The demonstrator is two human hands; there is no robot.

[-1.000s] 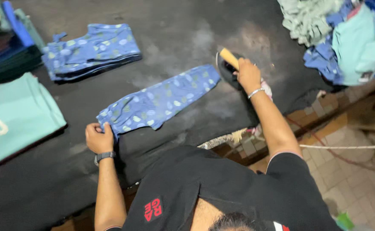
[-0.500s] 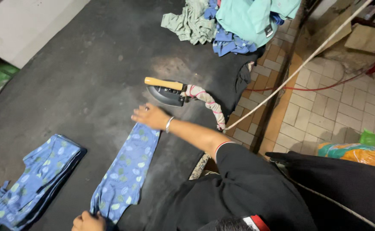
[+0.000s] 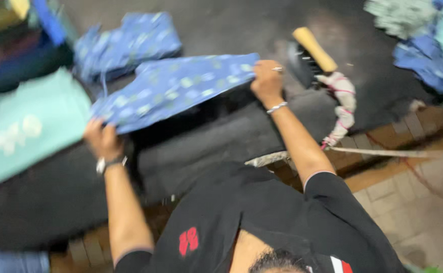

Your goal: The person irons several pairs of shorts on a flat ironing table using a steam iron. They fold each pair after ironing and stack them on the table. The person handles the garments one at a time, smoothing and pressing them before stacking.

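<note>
Presently, held item: one blue patterned cloth (image 3: 173, 88), a long folded strip with pale spots, stretched between both hands above the dark ironing surface (image 3: 216, 134).

Right hand (image 3: 266, 81): fingers closed on the cloth's far end, near the picture's upper centre; a thin silver bracelet sits on the wrist.

Left hand (image 3: 101, 140): fingers curled shut on the cloth's near end, at the left; a dark wristwatch (image 3: 108, 163) sits on the wrist. The view is blurred, so finer detail of either grip cannot be told.

Just beside the right hand: a black iron (image 3: 302, 63) with a tan wooden handle, resting on the dark surface. A cord wrapped in white and pink cloth (image 3: 340, 108) runs down from it toward the surface's edge.

Behind the held cloth: a folded blue patterned garment (image 3: 125, 45) of like print, lying flat, its edge near the held strip.

Left of the left hand: a folded teal garment (image 3: 24, 126) bearing a pale round printed mark, shape indistinct. Above it, a stack of folded clothes (image 3: 14, 35) in dark blue, maroon and yellow.

Upper right corner: a loose heap of clothes (image 3: 424, 35) in grey-green, blue and teal, well apart from both hands.

Lower right: a tiled floor (image 3: 413, 212) below a brick-faced edge.

Foreground: the person's black shirt (image 3: 241, 217), with a small red mark on the front.
</note>
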